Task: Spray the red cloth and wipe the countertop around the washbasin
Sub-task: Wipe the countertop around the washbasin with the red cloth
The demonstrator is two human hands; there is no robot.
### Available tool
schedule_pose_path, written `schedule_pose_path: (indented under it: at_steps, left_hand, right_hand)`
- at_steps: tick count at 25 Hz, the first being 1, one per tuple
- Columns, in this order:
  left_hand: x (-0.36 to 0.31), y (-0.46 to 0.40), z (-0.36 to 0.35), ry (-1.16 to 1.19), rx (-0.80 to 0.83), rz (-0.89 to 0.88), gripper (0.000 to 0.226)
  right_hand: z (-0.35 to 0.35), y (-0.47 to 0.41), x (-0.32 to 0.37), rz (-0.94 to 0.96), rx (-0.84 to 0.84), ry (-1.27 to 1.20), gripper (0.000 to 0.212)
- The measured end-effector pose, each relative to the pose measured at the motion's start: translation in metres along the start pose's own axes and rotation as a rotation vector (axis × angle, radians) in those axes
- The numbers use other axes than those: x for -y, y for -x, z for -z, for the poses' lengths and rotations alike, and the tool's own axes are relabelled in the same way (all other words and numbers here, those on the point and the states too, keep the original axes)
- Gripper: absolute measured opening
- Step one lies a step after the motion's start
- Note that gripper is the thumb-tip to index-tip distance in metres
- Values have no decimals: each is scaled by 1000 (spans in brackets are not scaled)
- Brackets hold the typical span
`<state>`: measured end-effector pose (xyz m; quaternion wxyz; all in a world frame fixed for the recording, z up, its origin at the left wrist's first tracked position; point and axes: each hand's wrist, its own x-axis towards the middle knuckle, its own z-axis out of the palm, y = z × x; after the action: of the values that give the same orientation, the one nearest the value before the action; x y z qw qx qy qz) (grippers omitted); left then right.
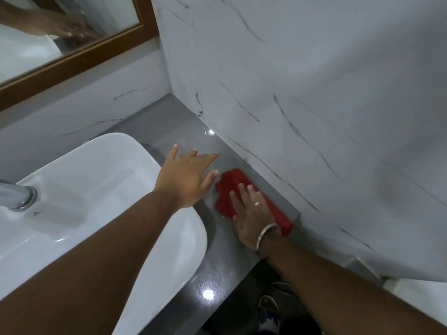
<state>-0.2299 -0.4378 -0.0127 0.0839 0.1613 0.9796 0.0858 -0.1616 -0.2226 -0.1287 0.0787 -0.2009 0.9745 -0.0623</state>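
Wiping underway on the grey countertop [193, 131], in the narrow strip between the washbasin [101, 189] and the side wall [314, 105]. Right hand [251, 211] flat, fingers spread, pressing the red cloth [232, 184] down against the countertop's wall edge. Left hand [188, 175] open and empty, fingers splayed, over the basin's right rim; whether touching or hovering, impossible to tell.

To do the step well: keep the palm flat and the pressure even, run the cloth along the wall joint toward the far corner, then back along the basin's rim in overlapping passes. Best to keep the cloth bunched under the fingers so no edge trails off the near edge of the countertop.

Around: a chrome tap [19, 194] at the basin's left side, a wood-framed mirror [72, 54] on the back wall. Little in the way but the basin's bulging side, which narrows the strip; left hand likely to need shifting to clear the far corner.
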Motion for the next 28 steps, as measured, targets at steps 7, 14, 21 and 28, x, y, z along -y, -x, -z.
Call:
schedule_pose_path:
  at_steps: [7, 14, 21, 28]
  left_hand:
    - [2, -2, -1, -17, 33, -1, 68]
    - [1, -1, 2, 9, 32, -5, 76]
    - [3, -1, 0, 22, 13, -21, 70]
    - [3, 0, -2, -11, -9, -30, 68]
  right_hand:
    - [6, 29, -60, 103, -16, 56, 67]
    - [-15, 42, 35, 300, 110, 66, 65]
    - [6, 9, -52, 16, 10, 37, 68]
    - [-7, 83, -12, 211, 6, 6, 71]
